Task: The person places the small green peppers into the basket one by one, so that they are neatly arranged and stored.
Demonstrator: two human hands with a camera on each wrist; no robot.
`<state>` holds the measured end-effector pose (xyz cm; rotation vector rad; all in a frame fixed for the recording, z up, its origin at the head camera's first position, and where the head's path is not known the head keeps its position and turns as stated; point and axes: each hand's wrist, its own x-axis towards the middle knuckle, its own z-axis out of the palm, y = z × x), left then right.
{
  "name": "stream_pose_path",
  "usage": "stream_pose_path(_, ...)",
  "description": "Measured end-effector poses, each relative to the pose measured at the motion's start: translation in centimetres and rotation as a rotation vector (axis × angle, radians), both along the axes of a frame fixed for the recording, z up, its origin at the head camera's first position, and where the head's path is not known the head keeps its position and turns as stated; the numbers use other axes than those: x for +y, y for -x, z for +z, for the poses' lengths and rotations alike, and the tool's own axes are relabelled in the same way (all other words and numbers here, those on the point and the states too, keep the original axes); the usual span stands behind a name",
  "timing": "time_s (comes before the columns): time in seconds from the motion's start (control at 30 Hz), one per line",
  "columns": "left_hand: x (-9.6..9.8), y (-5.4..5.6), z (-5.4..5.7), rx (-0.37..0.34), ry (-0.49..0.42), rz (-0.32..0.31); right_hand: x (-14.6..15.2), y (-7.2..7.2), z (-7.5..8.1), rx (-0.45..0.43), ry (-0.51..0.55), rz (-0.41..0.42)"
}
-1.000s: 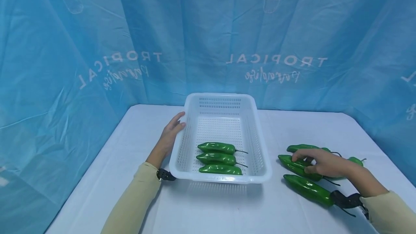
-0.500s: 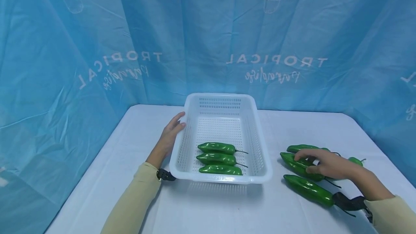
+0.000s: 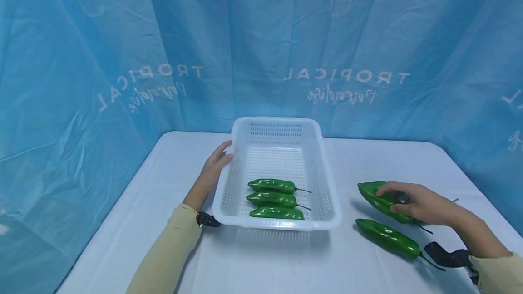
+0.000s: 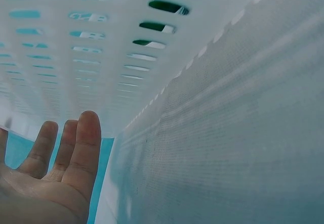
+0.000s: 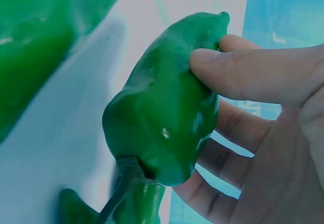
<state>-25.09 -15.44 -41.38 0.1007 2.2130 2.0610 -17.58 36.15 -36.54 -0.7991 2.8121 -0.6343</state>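
My left hand rests at the left side of a white perforated basket. In the left wrist view its fingers are straight, beneath the basket's slotted surface. On the right, my right hand holds a long green chili pepper, thumb on one side and fingers on the other. The pepper's stem hangs down toward the lower left in the right wrist view. Another green chili lies on the table nearer me. More chilies behind the right hand are mostly hidden.
Inside the basket, 3 green chilies lie side by side at its near end. A white cloth covers the table. Blue curtains printed with lettering hang along the back and sides.
My right hand has moved slightly right and back with the chili pepper, which now overlaps the chili behind it in the head view. The left hand and basket stay still.
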Motion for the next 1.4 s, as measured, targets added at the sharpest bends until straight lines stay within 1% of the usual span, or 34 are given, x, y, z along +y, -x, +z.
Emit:
stream_pose_path(0.13, 0.0, 0.0, 0.0, -0.002, 0.008, 0.0, -0.1, 0.2, 0.7, 0.021, -0.008, 0.02)
stream_pose_path(0.2, 0.0, 0.0, -0.1, -0.002, 0.01, 0.003, -0.4, 0.4, 1.1, 0.016, -0.017, 0.026)
stream_pose_path(0.33, 0.0, 0.0, 0.0, -0.005, 0.009, 0.004, -1.1, 0.8, 2.4, -0.012, -0.047, 0.011)
stream_pose_path(0.5, 0.1, 0.0, 0.1, 0.0, 0.004, 0.002, -1.9, 1.1, 3.7, -0.006, -0.083, -0.002)
stream_pose_path(0.63, 0.1, -0.1, 0.1, 0.005, 0.006, 0.0, -2.3, 1.5, 4.6, -0.002, -0.1, 0.004)
stream_pose_path(0.97, 0.1, 0.0, 0.0, -0.004, -0.012, -0.001, -3.2, 2.3, 6.5, 0.072, -0.147, 0.031)
stream_pose_path(1.03, 0.1, -0.1, 0.0, -0.007, -0.018, 0.001, -3.4, 2.5, 6.9, 0.078, -0.142, 0.049)
stream_pose_path(1.17, 0.1, -0.2, 0.0, -0.006, -0.021, 0.001, -4.2, 2.9, 7.8, 0.05, -0.137, 0.056)
stream_pose_path(1.27, 0.1, -0.2, 0.0, 0.003, -0.017, -0.002, -4.9, 3.4, 8.5, 0.022, -0.154, 0.042)
stream_pose_path(1.4, 0.1, -0.3, 0.1, 0.008, -0.023, 0.002, -5.9, 3.8, 9.2, 0.015, -0.169, 0.038)
